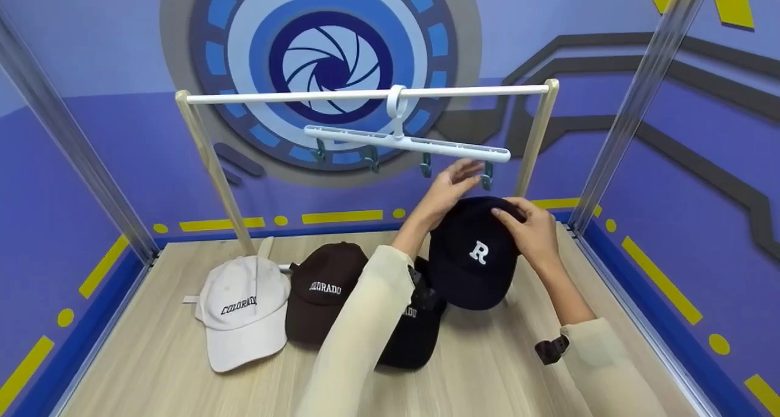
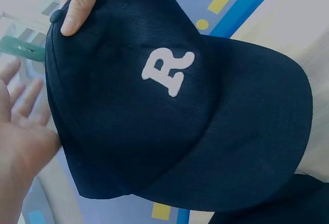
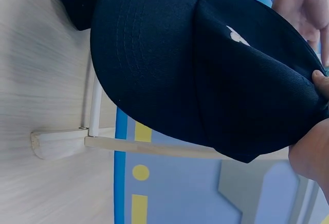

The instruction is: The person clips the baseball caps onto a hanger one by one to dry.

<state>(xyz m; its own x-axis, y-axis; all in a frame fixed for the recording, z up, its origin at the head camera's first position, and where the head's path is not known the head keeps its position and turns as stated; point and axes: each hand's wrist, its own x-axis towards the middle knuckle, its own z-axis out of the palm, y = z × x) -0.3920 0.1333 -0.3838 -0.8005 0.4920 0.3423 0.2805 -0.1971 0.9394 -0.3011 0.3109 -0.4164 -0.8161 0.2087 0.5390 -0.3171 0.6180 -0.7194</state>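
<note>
A dark navy baseball cap [image 1: 463, 274] with a white letter R hangs brim down from my right hand [image 1: 533, 231], whose thumb and fingers pinch its crown near the top. My left hand [image 1: 449, 188] is at the cap's left, fingers extended beside the rightmost green hook [image 1: 487, 177] of a white hanger [image 1: 420, 144]. Seen from the left wrist, the left palm [image 2: 23, 144] faces up beside the cap's edge, holding nothing. In that same view the green hook [image 2: 23, 48] points at the cap's top. The cap's inside is hidden.
The hanger hooks over the white rail [image 1: 292, 96] of a wooden-legged rack [image 1: 210, 155]. Left on the table [image 1: 158, 344] lie a white cap [image 1: 244, 307], a brown cap [image 1: 323, 292] and a black cap [image 1: 417, 341], the last partly behind the left sleeve.
</note>
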